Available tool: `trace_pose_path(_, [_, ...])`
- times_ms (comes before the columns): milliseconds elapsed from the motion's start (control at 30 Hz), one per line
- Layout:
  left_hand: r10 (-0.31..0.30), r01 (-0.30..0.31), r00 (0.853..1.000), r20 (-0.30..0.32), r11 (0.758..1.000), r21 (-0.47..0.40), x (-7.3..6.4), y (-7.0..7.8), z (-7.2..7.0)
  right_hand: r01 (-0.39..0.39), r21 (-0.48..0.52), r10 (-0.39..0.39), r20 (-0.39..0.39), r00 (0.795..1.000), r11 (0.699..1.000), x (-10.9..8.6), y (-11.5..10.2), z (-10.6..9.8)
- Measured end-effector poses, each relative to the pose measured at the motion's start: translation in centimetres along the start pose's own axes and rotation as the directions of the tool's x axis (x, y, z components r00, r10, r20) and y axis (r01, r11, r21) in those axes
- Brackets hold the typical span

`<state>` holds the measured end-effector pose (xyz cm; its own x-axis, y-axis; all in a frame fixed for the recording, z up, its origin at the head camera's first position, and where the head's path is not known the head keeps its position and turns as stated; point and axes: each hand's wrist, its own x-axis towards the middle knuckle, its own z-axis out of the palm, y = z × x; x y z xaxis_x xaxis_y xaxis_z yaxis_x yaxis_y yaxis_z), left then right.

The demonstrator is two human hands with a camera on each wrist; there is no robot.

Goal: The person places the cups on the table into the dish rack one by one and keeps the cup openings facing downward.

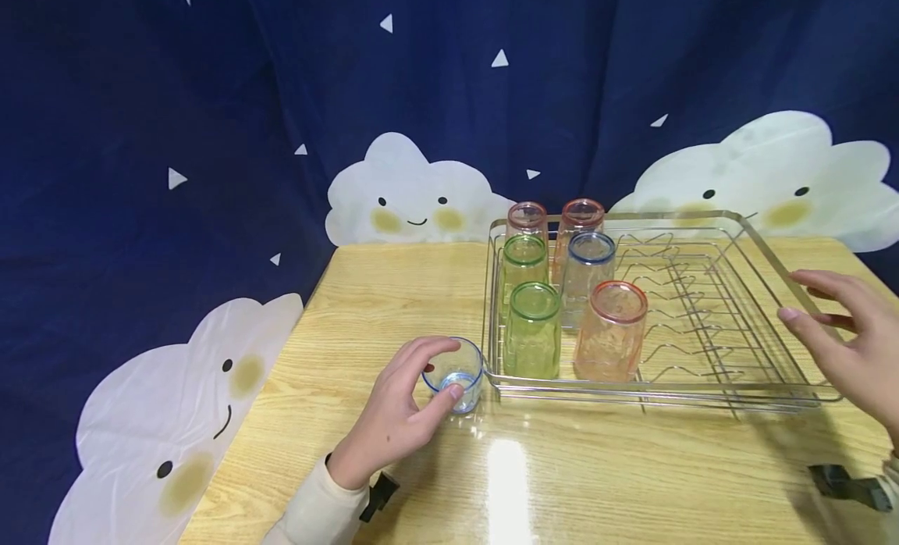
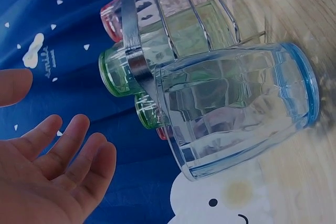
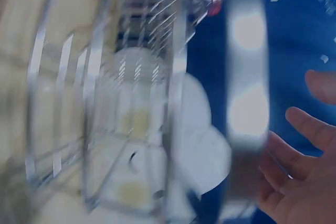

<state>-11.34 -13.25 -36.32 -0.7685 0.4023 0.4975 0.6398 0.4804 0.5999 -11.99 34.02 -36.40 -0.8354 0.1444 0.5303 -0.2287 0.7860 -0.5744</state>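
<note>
A clear blue-tinted glass (image 1: 460, 385) stands on the table against the left side of a wire dish rack (image 1: 562, 390). Over it is my left hand (image 1: 402, 408), thumb and fingers spread apart to either side of the mouth. From the left wrist, the fingers (image 2: 68, 156) show well apart from the glass (image 2: 231, 108), holding nothing. My right hand (image 1: 853, 338) is at the rack's right side, fingers loosely extended by the top rail. In the right wrist view, the rail (image 3: 247, 98) partly covers that hand's fingertips.
Several glasses stand upside down in the rack's left half: two green ones (image 1: 534, 342), a blue-rimmed one (image 1: 588, 283), an orange one (image 1: 611, 342) and pinkish ones (image 1: 527, 217) at the back. A dark blue curtain (image 1: 435, 69) with clouds hangs behind the wooden table (image 1: 393, 287).
</note>
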Motion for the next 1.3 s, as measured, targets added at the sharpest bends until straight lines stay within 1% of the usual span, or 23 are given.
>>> trace_pose_path(133, [0.006,-0.006,1.000,0.000,1.000,0.001,0.1,0.1,-0.1,-0.025,-0.014,0.025,-0.015,1.000,1.000,-0.5,2.2,-0.2])
trace_pose_path(233, [0.001,-0.001,1.000,-0.003,1.000,-0.001,0.1,0.1,-0.1,-0.028,-0.005,0.027,-0.050,0.998,1.000,-0.6,3.2,-0.3])
trace_pose_path(400, [0.004,-0.004,1.000,-0.013,1.000,0.002,0.0,0.1,-0.2,-0.040,0.008,0.041,-0.089,0.995,0.999,-0.5,3.6,-0.5])
trace_pose_path(500, [0.005,-0.005,1.000,-0.015,1.000,-0.003,0.0,0.0,-0.2,-0.054,0.031,0.056,-0.089,0.994,0.998,-0.5,3.6,-0.7])
trace_pose_path(600, [-0.003,0.003,1.000,-0.012,1.000,-0.008,-0.1,0.0,-0.2,-0.058,0.029,0.060,-0.092,0.994,0.998,-0.7,3.7,-0.6])
trace_pose_path(700, [-0.003,0.003,1.000,-0.011,1.000,-0.007,-0.1,-0.1,-0.2,-0.076,0.022,0.078,-0.088,0.993,0.997,-0.9,4.5,-0.5])
trace_pose_path(767, [-0.005,0.005,1.000,-0.011,1.000,-0.006,-0.1,-0.1,-0.2,-0.088,-0.003,0.087,-0.087,0.992,0.996,-0.9,9.1,0.2])
trace_pose_path(800, [-0.007,0.007,1.000,-0.011,1.000,-0.007,-0.1,-0.1,-0.2,-0.089,-0.011,0.087,-0.087,0.992,0.996,-0.9,10.9,0.5])
trace_pose_path(867, [-0.011,0.011,1.000,-0.010,1.000,-0.008,-0.1,-0.1,-0.2,-0.126,-0.028,0.124,-0.060,0.990,0.992,-0.9,13.2,0.9])
trace_pose_path(933, [-0.013,0.013,1.000,-0.009,1.000,-0.010,-0.1,-0.1,-0.2,-0.157,-0.056,0.154,-0.053,0.987,0.986,-0.9,17.0,1.5])
trace_pose_path(1000, [-0.011,0.011,1.000,-0.010,1.000,-0.009,-0.1,-0.1,-0.2,-0.188,-0.046,0.187,-0.028,0.982,0.981,-1.0,17.1,1.6])
trace_pose_path(1033, [-0.011,0.011,1.000,-0.011,1.000,-0.009,-0.1,-0.1,-0.1,-0.209,-0.051,0.209,-0.012,0.978,0.977,-1.0,17.8,1.7])
trace_pose_path(1067, [-0.009,0.009,1.000,-0.013,1.000,-0.009,-0.1,-0.1,-0.1,-0.209,-0.051,0.209,-0.007,0.978,0.976,-1.0,19.0,2.0])
trace_pose_path(1100, [-0.006,0.006,1.000,-0.015,1.000,-0.008,-0.1,-0.1,-0.1,-0.217,-0.066,0.217,-0.003,0.976,0.974,-1.0,19.8,2.3])
trace_pose_path(1167, [-0.001,0.001,1.000,-0.018,1.000,-0.006,-0.1,-0.1,0.0,-0.233,-0.086,0.236,0.028,0.971,0.969,-1.0,19.8,2.6])
trace_pose_path(1200, [-0.003,0.002,1.000,-0.017,1.000,-0.007,-0.1,-0.1,0.0,-0.254,-0.102,0.260,0.056,0.964,0.962,-0.9,19.0,2.5])
trace_pose_path(1267, [0.005,-0.005,1.000,-0.020,1.000,-0.005,-0.1,-0.2,0.1,-0.266,-0.157,0.282,0.091,0.955,0.951,-0.9,17.8,2.4])
trace_pose_path(1300, [0.006,-0.006,1.000,-0.020,1.000,-0.004,-0.1,-0.2,0.1,-0.283,-0.183,0.307,0.119,0.944,0.941,-0.8,17.1,2.2])
